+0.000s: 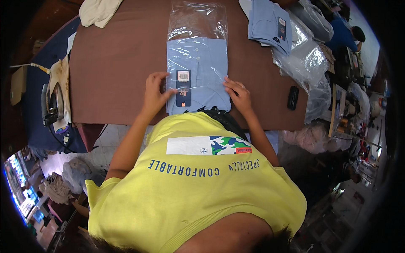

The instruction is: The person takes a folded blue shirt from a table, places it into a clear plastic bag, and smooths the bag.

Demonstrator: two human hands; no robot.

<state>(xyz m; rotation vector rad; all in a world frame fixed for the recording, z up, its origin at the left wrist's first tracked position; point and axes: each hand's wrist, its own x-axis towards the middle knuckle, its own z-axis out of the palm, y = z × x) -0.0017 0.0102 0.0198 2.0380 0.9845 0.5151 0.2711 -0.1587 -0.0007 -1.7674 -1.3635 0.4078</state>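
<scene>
A folded light-blue shirt lies in front of me inside a clear plastic bag; the far part of the bag is flat with no cloth in it. A dark hang tag with a white sticker shows on the shirt's left half. My left hand is at the left edge of the packet, thumb and forefinger apart and both touching it. At the right edge, my right hand rests its outstretched fingertips on the plastic. The shirt's near end lies close against my body.
The brown-covered table carries another folded blue shirt and loose clear plastic bags at the far right. A small black object lies near the right edge. An iron stands at left; cream cloth lies far left.
</scene>
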